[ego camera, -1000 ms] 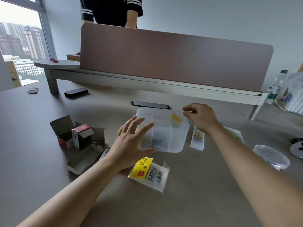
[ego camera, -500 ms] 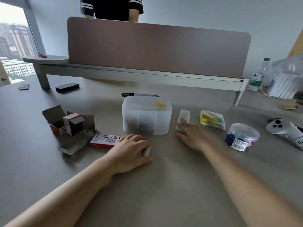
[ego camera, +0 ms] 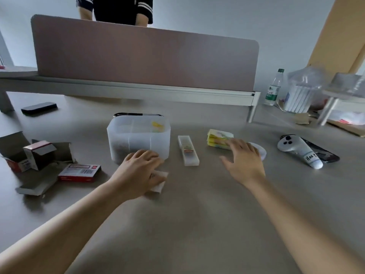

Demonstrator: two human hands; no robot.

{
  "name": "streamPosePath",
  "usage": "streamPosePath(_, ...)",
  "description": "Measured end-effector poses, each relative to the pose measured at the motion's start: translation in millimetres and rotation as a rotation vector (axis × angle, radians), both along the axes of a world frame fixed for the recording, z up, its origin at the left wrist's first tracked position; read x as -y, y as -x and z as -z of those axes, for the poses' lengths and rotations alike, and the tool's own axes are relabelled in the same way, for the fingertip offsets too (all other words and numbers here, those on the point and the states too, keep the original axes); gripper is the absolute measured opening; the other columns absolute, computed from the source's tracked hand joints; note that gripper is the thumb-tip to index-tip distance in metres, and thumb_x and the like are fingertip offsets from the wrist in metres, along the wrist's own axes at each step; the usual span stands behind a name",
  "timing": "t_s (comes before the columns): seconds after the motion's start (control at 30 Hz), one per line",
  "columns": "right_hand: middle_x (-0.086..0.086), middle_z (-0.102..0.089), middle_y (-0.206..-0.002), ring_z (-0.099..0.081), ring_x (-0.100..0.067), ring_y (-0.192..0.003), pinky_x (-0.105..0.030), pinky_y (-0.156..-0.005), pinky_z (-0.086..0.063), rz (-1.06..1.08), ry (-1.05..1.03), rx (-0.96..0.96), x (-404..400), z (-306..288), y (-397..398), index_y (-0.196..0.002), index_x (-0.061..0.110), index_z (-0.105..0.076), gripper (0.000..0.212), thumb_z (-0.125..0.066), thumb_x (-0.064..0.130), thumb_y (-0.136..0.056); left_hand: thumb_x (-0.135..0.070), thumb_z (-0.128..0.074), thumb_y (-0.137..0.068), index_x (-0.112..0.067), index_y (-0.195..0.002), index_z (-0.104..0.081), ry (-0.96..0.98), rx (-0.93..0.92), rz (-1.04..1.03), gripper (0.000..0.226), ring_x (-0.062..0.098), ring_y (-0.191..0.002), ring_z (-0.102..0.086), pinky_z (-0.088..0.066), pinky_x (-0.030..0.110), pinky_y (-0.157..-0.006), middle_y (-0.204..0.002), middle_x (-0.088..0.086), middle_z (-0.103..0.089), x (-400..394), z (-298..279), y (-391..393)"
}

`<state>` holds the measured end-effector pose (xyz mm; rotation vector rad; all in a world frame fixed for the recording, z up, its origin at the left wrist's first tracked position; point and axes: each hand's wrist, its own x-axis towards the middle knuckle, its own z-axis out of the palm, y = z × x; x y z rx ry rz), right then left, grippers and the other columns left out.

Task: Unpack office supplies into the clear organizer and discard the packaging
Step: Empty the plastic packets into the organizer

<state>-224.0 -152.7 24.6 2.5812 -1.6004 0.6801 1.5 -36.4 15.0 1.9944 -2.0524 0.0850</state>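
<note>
The clear organizer [ego camera: 138, 144] stands mid-table with small items in its compartments. In front of it my left hand [ego camera: 140, 171] curls over a clear plastic packet [ego camera: 159, 183] lying on the table. My right hand [ego camera: 244, 160] hovers with fingers spread over a round clear tub [ego camera: 261, 152], hiding most of it. Its fingertips are at the pack of yellow sticky notes [ego camera: 217, 138]. A narrow clear case [ego camera: 187, 150] lies between the organizer and my right hand. A shut red and white box [ego camera: 80, 172] lies left of my left hand.
Opened, torn cardboard boxes [ego camera: 29, 155] are strewn at the left. A white controller [ego camera: 298, 150] on a dark phone lies at the right. Further back are a black phone [ego camera: 39, 108], a water bottle [ego camera: 273, 88], a divider panel [ego camera: 138, 52] and a standing person [ego camera: 118, 8].
My right hand has moved right, from the narrow clear case to over the round tub and sticky notes. My left hand came down from above the organizer onto the packet and stays there.
</note>
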Motion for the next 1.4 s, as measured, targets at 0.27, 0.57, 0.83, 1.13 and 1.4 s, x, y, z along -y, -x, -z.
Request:
streamPosePath(0.27, -0.009, -0.042, -0.138, -0.035, -0.026, -0.129, -0.032, -0.108, -0.023, -0.101, 0.013, -0.216, 24.6, -1.1, -19.5, -0.13, 0.009, -0.038, 0.042, -0.041, 0.024, -0.091, -0.046, -0.043, -0.088, -0.024, -0.14, -0.026, -0.077, -0.039, 0.103, 0.059, 0.013, -0.139, -0.018, -0.021, 0.029, -0.111, -0.15, -0.006, -0.024, 37.1, 0.7, 40.8)
streamPosePath(0.57, -0.011, -0.048, -0.133, -0.041, -0.029, -0.123, -0.04, -0.11, -0.021, 0.145, -0.011, -0.445, 70.8, 4.1, -9.3, -0.127, 0.008, -0.042, 0.042, -0.036, 0.03, -0.092, -0.054, -0.042, -0.085, -0.031, -0.141, -0.017, -0.236, -0.023, 0.124, 0.066, 0.011, -0.142, -0.006, -0.01, 0.03, -0.115, -0.154, -0.011, -0.009, 63.0, 7.9, 38.7)
streamPosePath(0.83, -0.011, -0.022, -0.151, -0.018, -0.026, -0.14, -0.037, -0.116, -0.012, -0.016, -0.207, -0.184, 93.9, 25.2, -37.0, -0.142, 0.011, -0.017, 0.061, -0.039, 0.037, -0.091, -0.056, -0.043, -0.083, -0.027, -0.141, -0.02, -0.177, -0.051, 0.135, 0.069, 0.009, -0.142, -0.007, -0.016, 0.025, -0.112, -0.154, -0.01, -0.009, 60.3, 11.1, 29.9)
streamPosePath(1.13, -0.012, -0.043, -0.138, -0.04, -0.031, -0.126, -0.038, -0.101, -0.036, -0.03, -0.164, -0.081, 83.5, 18.2, -29.8, -0.133, 0.019, -0.039, 0.046, -0.047, 0.015, -0.088, -0.073, -0.036, -0.063, -0.031, -0.13, -0.043, -0.099, -0.081, 0.194, 0.079, 0.009, -0.132, -0.028, -0.028, 0.027, -0.107, -0.144, -0.01, -0.036, 38.8, 7.6, 22.7)
streamPosePath(1.4, -0.011, -0.056, -0.126, -0.052, -0.034, -0.113, -0.039, -0.083, -0.044, -0.042, 0.034, -0.122, 49.7, 10.3, -29.8, -0.122, 0.014, -0.048, 0.03, -0.035, 0.018, -0.095, -0.056, -0.05, -0.08, -0.027, -0.126, -0.049, -0.121, -0.048, 0.087, 0.054, 0.011, -0.126, -0.041, -0.032, 0.024, -0.104, -0.138, -0.009, -0.045, 8.5, 7.6, 0.0)
